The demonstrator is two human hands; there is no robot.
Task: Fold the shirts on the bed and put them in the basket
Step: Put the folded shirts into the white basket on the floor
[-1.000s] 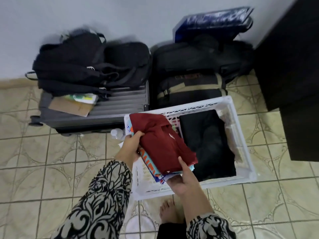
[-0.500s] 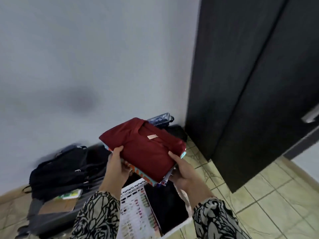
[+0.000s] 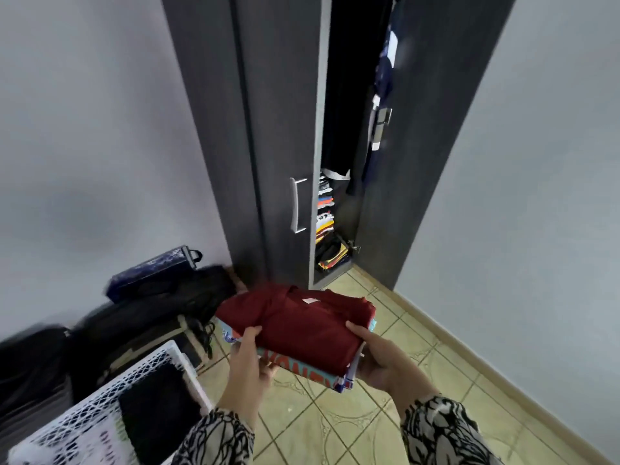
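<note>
Far left, low: a white lattice basket (image 3: 157, 359) is seen on the tiled floor (image 3: 339, 427), with a folded black garment (image 3: 157, 411) lying inside it. Behind the basket, dark bags (image 3: 161, 310) are stacked against the wall, and a blue flat case (image 3: 151, 273) is propped on top of them. Centre: a stack of folded shirts (image 3: 302, 330) is held in the air above the floor, clear of the basket and to its right; a dark red shirt lies on top, with lighter printed ones beneath. The stack's left edge is gripped by the left hand (image 3: 250, 367), thumb laid on top and fingers curled underneath. The right edge is gripped likewise by the right hand (image 3: 385, 360), thumb on the red cloth. Both wrists are covered by black-and-white patterned sleeves (image 3: 214, 441). Beyond the stack, a dark wardrobe (image 3: 278, 129) is seen with one door ajar; folded coloured clothes (image 3: 325, 209) are shelved inside and dark clothes are hung above
</note>
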